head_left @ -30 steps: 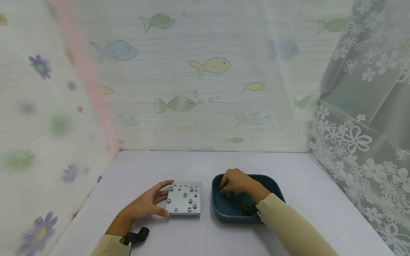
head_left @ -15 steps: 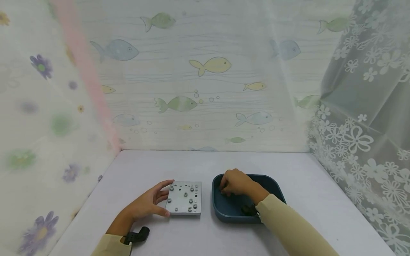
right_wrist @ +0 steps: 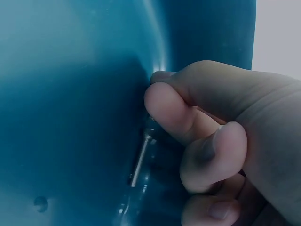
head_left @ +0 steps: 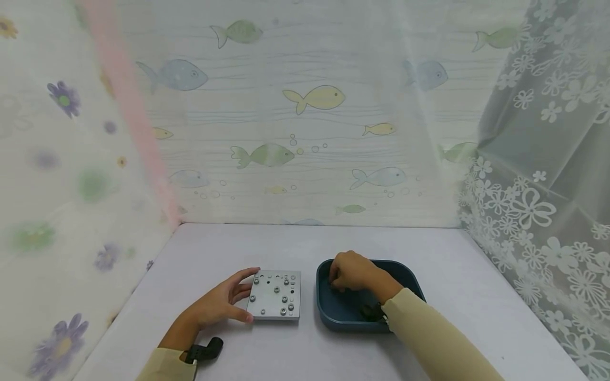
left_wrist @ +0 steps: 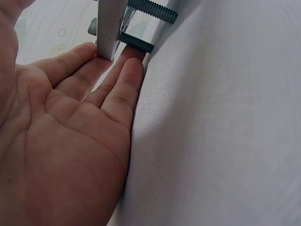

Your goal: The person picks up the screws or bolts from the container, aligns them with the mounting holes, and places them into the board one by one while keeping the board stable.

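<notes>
Your left hand lies on the counter in the lower left of the head view, fingers nearly straight, thumb and fingertips touching the left edge of the plate. It steadies the plate and grips nothing. The plate is a square grey metal block just left of centre, with several screws standing in its holes. In the left wrist view the plate's edge rests against your fingertips, and threaded screw ends stick out of its underside toward the counter.

Your right hand is inside the tray, a dark blue dish with rounded corners just right of the plate and apart from it. The hand sits in the tray's upper left part, fingers curled down to the floor. In the right wrist view the curled fingers are bunched in a pinch at the top end of a thin metal pin lying on the tray floor near the wall. A small round thing, too blurred to name, lies in the lower left of that view.
</notes>
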`<state>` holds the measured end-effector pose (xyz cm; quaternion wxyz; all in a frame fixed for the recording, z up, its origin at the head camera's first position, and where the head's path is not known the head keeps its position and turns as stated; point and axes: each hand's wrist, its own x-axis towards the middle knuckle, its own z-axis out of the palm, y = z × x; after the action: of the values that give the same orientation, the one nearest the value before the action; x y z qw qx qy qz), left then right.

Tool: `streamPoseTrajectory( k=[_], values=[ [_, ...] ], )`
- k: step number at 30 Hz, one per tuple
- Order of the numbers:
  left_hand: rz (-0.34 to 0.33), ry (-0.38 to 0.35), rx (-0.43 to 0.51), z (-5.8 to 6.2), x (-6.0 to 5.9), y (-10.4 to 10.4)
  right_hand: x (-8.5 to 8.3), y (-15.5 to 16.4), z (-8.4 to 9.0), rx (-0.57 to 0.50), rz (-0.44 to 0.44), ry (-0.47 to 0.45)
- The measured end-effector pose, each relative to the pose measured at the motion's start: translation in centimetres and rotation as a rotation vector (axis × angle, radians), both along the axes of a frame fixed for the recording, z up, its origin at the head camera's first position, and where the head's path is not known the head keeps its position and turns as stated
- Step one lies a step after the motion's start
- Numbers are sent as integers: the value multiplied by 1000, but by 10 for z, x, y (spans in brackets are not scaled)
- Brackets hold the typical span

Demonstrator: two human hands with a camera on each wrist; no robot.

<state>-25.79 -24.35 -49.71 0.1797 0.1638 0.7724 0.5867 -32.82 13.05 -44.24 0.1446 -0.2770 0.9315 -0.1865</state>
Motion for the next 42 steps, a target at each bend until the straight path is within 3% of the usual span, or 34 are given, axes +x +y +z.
streamPoseTrajectory(
  k=[22, 42],
  values=[
    [-2, -4, 6, -2, -1, -1, -4, 9, 16, -225, 25, -24],
    [2, -16, 14, -2, -2, 0, 0, -1, 27, -279, 18, 81]
  ],
)
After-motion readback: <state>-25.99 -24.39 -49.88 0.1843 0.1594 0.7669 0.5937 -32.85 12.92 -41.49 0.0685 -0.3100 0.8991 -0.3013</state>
